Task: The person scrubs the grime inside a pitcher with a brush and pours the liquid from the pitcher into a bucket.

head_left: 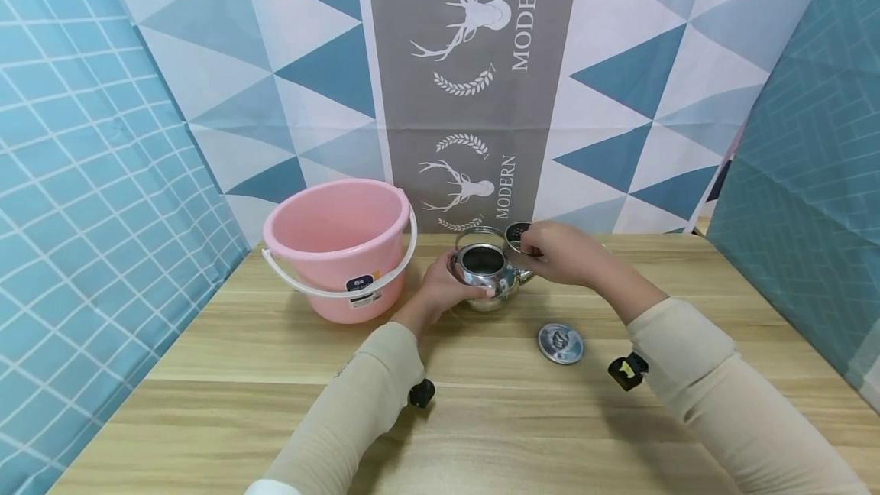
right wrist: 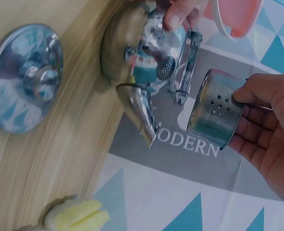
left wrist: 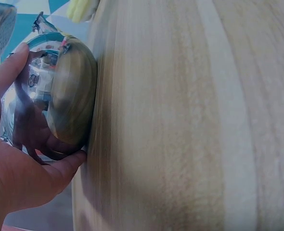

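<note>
A shiny metal teapot (head_left: 500,281) stands upright on the table, its lid off and its round mouth showing dark inside. My left hand (head_left: 445,285) grips the pot's body from the left, thumb on the near side; the left wrist view shows fingers spread round the polished body (left wrist: 72,101). Above the spout side, my right hand (head_left: 564,252) pinches a metal tea strainer (right wrist: 218,108) with holes through its wall, raised out beside the mouth. The pot's lid (head_left: 560,344), a round disc with a knob, lies on the table at the near right of the pot.
A pink bucket (head_left: 323,270) with a white handle (head_left: 302,290) stands left of the teapot, close to the left forearm. Behind the wooden table (head_left: 495,434) hangs a patterned cloth (head_left: 467,109). A yellow and white object (right wrist: 79,214) sits beyond the spout in the right wrist view.
</note>
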Available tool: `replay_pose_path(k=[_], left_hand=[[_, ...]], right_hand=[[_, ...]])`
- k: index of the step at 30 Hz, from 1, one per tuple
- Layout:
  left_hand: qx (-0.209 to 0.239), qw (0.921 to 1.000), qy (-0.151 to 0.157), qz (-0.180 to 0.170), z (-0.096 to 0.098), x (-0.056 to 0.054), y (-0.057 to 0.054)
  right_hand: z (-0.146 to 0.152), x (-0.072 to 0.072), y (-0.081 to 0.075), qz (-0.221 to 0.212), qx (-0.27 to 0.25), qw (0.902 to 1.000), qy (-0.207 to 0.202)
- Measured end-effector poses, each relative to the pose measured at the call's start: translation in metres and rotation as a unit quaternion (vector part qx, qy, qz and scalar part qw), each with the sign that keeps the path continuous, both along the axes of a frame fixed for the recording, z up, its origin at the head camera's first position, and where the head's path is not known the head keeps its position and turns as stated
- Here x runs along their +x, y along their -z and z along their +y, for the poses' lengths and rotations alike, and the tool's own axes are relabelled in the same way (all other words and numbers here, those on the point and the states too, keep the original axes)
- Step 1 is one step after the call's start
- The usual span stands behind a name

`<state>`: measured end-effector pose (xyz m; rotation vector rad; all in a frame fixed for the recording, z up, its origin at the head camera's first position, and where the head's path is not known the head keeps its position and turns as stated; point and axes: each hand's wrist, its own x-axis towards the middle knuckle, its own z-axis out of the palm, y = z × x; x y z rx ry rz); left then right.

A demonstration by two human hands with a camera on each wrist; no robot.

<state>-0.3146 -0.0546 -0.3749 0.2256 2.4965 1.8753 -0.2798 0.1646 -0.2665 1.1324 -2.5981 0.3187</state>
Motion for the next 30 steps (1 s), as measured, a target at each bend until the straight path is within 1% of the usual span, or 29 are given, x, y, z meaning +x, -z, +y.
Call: replay_pose_path(k=[4, 8, 17, 24, 30], left_hand=[[-0.001, 1.0000, -0.001, -0.002, 0.000, 0.000, 0.000], [-0.001, 1.0000, 0.000, -0.003, 0.001, -0.001, 0.001], [0.002, 1.0000, 0.002, -0.005, -0.001, 0.000, 0.000], [-0.002, 1.0000, -0.002, -0.009, 0.000, 0.001, -0.001], [-0.006, 1.0000, -0.001, -0.008, -0.001, 0.001, -0.001]], right_hand=[[0.012, 0.003, 0.001, 0.007, -0.006, 0.9999, 0.012], [0.023, 0.008, 0.001, 0.011, -0.002, 0.9997, 0.023], [0.046, 0.021, -0.002, -0.019, 0.006, 0.9979, 0.062], [0.062, 0.021, 0.004, -0.034, -0.001, 0.9967, 0.074], [0.071, 0.021, 0.010, -0.050, -0.005, 0.9945, 0.091]])
